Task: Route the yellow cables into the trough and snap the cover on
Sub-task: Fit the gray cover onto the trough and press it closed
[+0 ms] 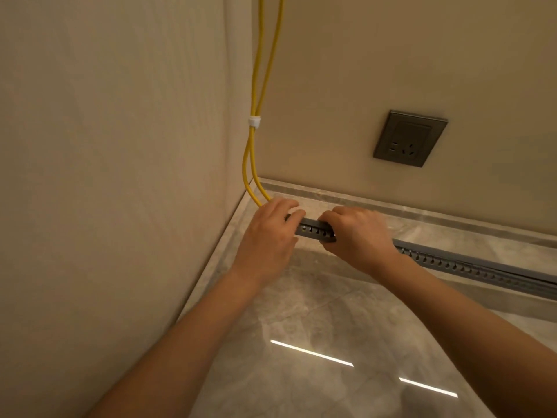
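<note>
Two yellow cables hang down the wall corner, bound by a white clip, and curve onto the floor under my left hand. A grey slotted trough runs along the floor by the back wall, stretching away to the right. My left hand lies over the trough's left end, fingers curled over its top. My right hand grips the trough just to the right, thumb under its front side. Whether a cover sits on the trough under my hands is hidden.
A dark wall socket sits on the back wall above the grey skirting. The left wall meets the back wall at the corner. The glossy marble floor reflects strips of light.
</note>
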